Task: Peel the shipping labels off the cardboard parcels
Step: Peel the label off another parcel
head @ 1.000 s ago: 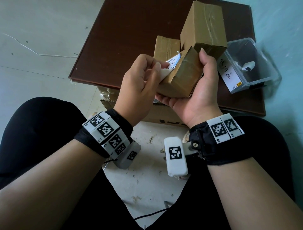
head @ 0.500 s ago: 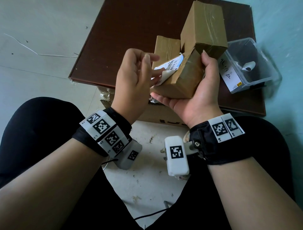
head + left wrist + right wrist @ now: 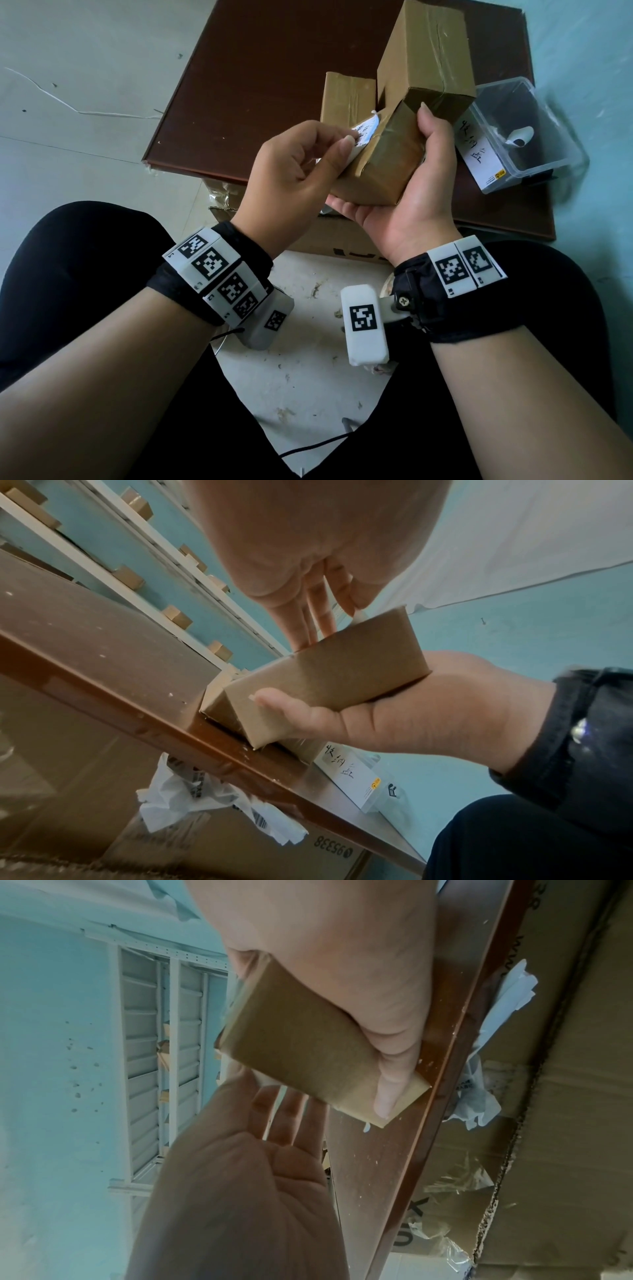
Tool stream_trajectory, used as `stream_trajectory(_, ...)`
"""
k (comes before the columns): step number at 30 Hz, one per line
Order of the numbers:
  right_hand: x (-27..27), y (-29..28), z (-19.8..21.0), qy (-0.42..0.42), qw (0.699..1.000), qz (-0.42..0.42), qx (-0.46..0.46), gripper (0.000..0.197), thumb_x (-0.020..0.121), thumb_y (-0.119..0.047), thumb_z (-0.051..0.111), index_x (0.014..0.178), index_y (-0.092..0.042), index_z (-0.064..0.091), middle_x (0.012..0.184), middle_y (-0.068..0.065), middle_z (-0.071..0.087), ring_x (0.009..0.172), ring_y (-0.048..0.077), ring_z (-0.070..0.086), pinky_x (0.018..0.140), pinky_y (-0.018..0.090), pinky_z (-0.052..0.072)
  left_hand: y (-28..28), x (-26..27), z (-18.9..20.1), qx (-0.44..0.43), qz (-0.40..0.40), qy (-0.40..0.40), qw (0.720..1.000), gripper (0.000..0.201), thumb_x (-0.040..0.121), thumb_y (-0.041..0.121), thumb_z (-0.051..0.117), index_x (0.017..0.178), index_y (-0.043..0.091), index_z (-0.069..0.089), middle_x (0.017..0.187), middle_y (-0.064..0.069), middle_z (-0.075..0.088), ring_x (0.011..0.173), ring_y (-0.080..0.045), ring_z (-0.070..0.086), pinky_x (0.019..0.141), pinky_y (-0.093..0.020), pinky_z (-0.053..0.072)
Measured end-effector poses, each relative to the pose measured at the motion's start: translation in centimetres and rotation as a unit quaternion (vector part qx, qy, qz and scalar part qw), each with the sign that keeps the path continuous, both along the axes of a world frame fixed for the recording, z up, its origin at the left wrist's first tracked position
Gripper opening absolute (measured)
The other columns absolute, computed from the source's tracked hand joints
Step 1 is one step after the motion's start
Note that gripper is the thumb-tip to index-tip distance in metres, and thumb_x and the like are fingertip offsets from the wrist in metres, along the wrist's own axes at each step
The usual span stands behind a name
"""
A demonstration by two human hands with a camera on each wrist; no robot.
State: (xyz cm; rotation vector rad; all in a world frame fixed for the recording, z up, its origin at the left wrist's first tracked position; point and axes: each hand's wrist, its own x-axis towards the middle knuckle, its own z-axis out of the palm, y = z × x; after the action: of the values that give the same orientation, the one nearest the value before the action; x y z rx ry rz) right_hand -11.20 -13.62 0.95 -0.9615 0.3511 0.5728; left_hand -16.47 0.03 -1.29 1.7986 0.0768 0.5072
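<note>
Presently: right hand cradling light, stiff parcel; left hand pinching thin label (tear-prone) at its lifted corner.

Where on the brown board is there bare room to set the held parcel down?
Bare: the brown board left of the short parcel. Crowded: its right side, with the tall parcel and clear plastic bin.

The print on the label, just past the left hand's thumb tip, is too small to read, and the label's lower part is hidden behind that thumb. The right hand's fingers are hidden beneath the parcel. In the left wrist view, the label lies out of sight beyond the fingertips.
</note>
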Motion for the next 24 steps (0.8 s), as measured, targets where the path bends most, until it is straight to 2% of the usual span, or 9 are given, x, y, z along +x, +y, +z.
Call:
stream_trajectory(3, 0.01, -0.04, -0.09, 0.001, 1.000, -0.002, 0.002, 0.065, 0.102, -0.064, 0.056, 0.134, -0.009, 0.072, 0.127, 0.022, 0.078, 0.116, 0.044, 0.078, 0.108, 0.071, 0.054, -0.02, 0.07, 0.00, 0.012, 0.004, 0.003, 1.000, 0.021, 0.106, 0.015, 0.062, 0.111, -0.002, 0.074, 0.099, 0.003, 0.076, 0.086, -0.007, 0.073, 0.075, -0.030, 0.062)
stream_trajectory(4, 0.03, -0.07, -0.10, 0.001, 1.000, -0.001, 0.000, 0.066, 0.102, -0.065, 0.055, 0.134, -0.009, 0.072, 0.127, 0.023, 0.078, 0.115, 0.045, 0.078, 0.108, 0.070, 0.055, 0.03, 0.08, 0.00, 0.017, 0.006, 0.003, 1.000, 0.020, 0.106, 0.015, 0.062, 0.111, -0.001, 0.074, 0.098, 0.004, 0.075, 0.084, -0.006, 0.072, 0.073, -0.031, 0.061)
stream_trajectory(8, -0.03, -0.21, 0.04, -0.005, 1.000, 0.005, -0.009, 0.067, 0.103, -0.066, 0.053, 0.126, -0.007, 0.075, 0.123, 0.025, 0.079, 0.114, 0.045, 0.078, 0.107, 0.069, 0.056, 0.13, 0.06, 0.04, 0.027, 0.006, 0.006, 1.000, 0.021, 0.107, 0.016, 0.062, 0.111, 0.000, 0.074, 0.099, 0.000, 0.076, 0.085, -0.015, 0.073, 0.074, -0.043, 0.062)
stream_trajectory(10, -0.07, -0.25, 0.11, -0.007, 1.000, 0.008, -0.015, 0.065, 0.104, -0.066, 0.051, 0.116, -0.007, 0.077, 0.119, 0.024, 0.080, 0.112, 0.045, 0.079, 0.107, 0.068, 0.057, 0.10, 0.02, -0.02, 0.030, 0.008, 0.009, 0.999, 0.022, 0.107, 0.017, 0.061, 0.110, -0.001, 0.073, 0.097, -0.003, 0.076, 0.084, -0.019, 0.073, 0.072, -0.046, 0.061)
stream_trajectory(12, -0.09, -0.28, 0.12, -0.010, 1.000, 0.011, -0.016, 0.065, 0.105, -0.066, 0.051, 0.113, -0.007, 0.078, 0.118, 0.024, 0.081, 0.112, 0.045, 0.079, 0.107, 0.067, 0.057, 0.07, 0.02, -0.07, 0.035, 0.012, 0.009, 0.999, 0.022, 0.107, 0.017, 0.061, 0.110, -0.001, 0.073, 0.097, -0.009, 0.076, 0.084, -0.022, 0.072, 0.072, -0.048, 0.060)
stream_trajectory(16, -0.13, -0.23, 0.14, -0.013, 1.000, 0.009, -0.016, 0.066, 0.104, -0.066, 0.051, 0.117, -0.007, 0.078, 0.119, 0.023, 0.081, 0.115, 0.046, 0.078, 0.107, 0.068, 0.057, 0.09, 0.08, -0.11, 0.043, 0.024, 0.008, 0.999, 0.022, 0.107, 0.017, 0.060, 0.108, -0.001, 0.072, 0.097, -0.012, 0.076, 0.085, -0.023, 0.072, 0.074, -0.048, 0.058)
stream_trajectory(20, -0.03, -0.22, -0.06, -0.014, 1.000, 0.003, -0.010, 0.067, 0.103, -0.066, 0.054, 0.130, -0.008, 0.074, 0.124, 0.024, 0.079, 0.114, 0.046, 0.078, 0.106, 0.069, 0.057, 0.16, 0.15, -0.14, 0.048, 0.033, 0.004, 0.998, 0.023, 0.108, 0.018, 0.059, 0.107, -0.002, 0.071, 0.098, -0.013, 0.076, 0.086, -0.023, 0.072, 0.075, -0.048, 0.059)
stream_trajectory(24, 0.14, -0.34, -0.31, -0.024, 1.000, 0.005, -0.016, 0.068, 0.103, -0.067, 0.052, 0.124, -0.007, 0.076, 0.124, 0.025, 0.079, 0.116, 0.047, 0.077, 0.106, 0.069, 0.057, 0.06, 0.12, -0.12, 0.038, 0.040, 0.001, 0.998, 0.024, 0.108, 0.017, 0.059, 0.104, -0.002, 0.071, 0.096, -0.014, 0.075, 0.084, -0.023, 0.071, 0.071, -0.047, 0.058)
